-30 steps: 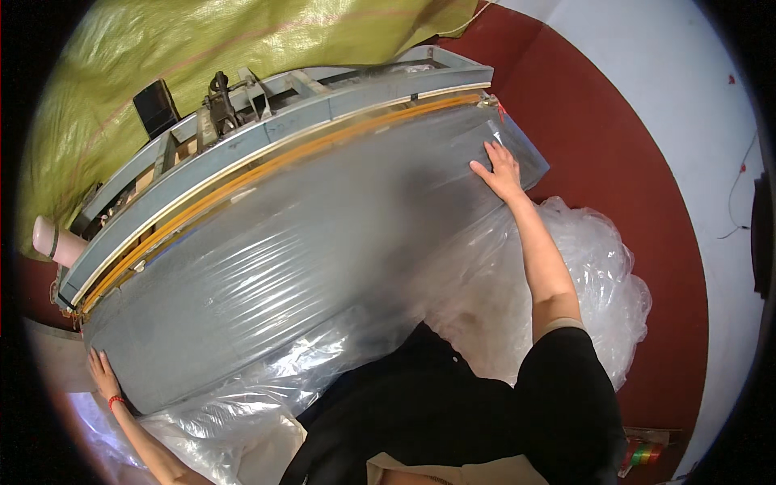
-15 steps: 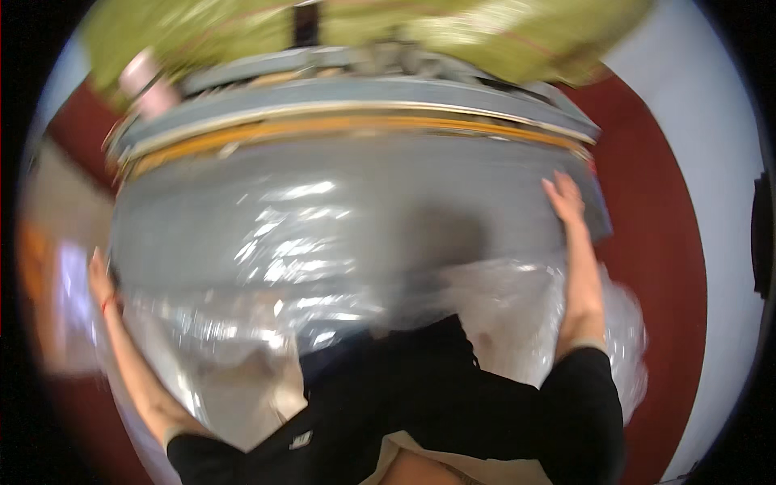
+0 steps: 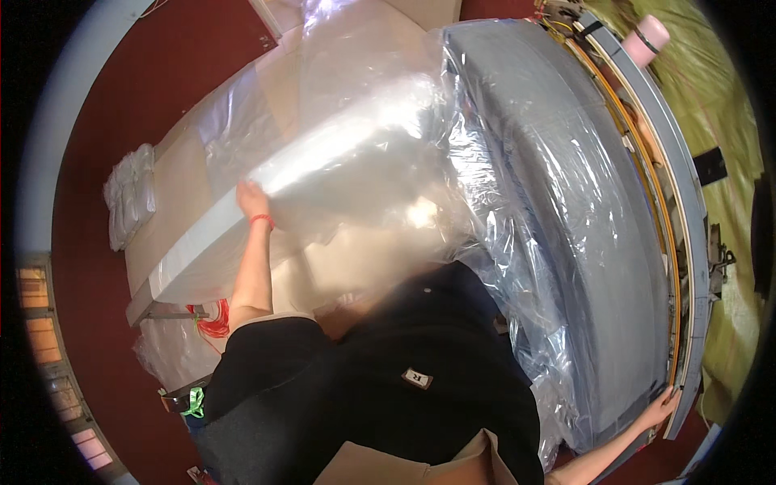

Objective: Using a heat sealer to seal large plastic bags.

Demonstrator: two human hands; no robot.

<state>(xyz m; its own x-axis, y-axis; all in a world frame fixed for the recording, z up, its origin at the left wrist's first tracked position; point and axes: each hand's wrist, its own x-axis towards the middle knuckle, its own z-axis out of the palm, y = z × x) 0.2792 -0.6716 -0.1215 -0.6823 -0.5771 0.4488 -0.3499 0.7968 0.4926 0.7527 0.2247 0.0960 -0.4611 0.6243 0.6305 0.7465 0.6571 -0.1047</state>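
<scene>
A large sheet of clear plastic film (image 3: 347, 153) spreads over a pale table on the left and reaches to a long grey padded surface (image 3: 566, 162) on the right. My left hand (image 3: 252, 200), with a red cord at the wrist, is closed on the film at the table's near edge. My right hand (image 3: 664, 406) is stretched far to the lower right. Its fingers are extended and touch the near end of a long rail (image 3: 664, 242) with an orange strip; it looks open, though its fingertips are small in view.
A pink cylindrical bottle (image 3: 647, 40) stands past the rail, near a shiny yellow-green sheet (image 3: 727, 267). Folded clear bags (image 3: 131, 194) lie at the table's far left. Red cord (image 3: 214, 319) hangs below the table edge. The floor (image 3: 113, 121) is dark red.
My view has swung left, so the grey surface now lies to my right. My left hand has gone from beside the grey surface to the film on the table; my right hand is at the rail's end.
</scene>
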